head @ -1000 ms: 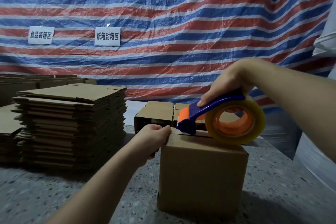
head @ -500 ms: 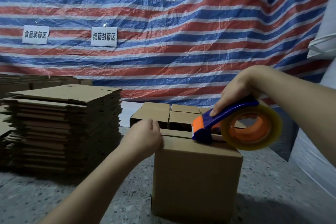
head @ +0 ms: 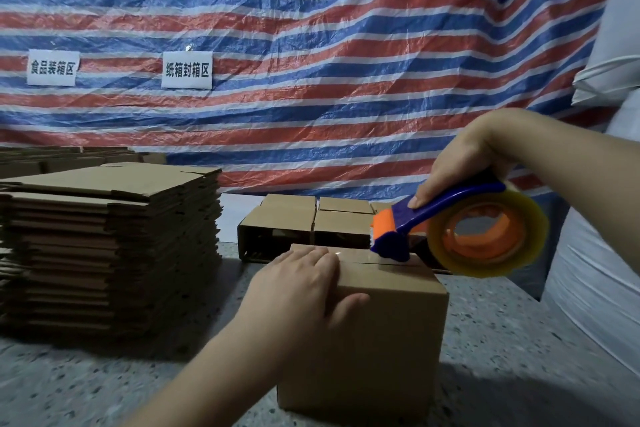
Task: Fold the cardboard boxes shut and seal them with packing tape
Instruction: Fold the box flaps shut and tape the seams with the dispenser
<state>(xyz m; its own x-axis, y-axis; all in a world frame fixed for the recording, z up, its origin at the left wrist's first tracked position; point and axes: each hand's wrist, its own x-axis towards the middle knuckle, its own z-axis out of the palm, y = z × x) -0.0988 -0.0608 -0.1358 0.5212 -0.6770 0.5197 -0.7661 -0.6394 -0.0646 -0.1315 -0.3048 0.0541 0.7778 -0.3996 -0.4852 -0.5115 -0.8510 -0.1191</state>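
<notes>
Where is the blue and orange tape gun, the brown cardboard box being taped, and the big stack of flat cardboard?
blue and orange tape gun (head: 450, 210), head view, blue handle.
brown cardboard box (head: 381, 340), head view, front wall.
stack of flat cardboard (head: 114, 253), head view, layered front edge.

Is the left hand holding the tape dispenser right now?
No, the left hand rests flat on the cardboard box, while the right hand grips the tape dispenser.
</notes>
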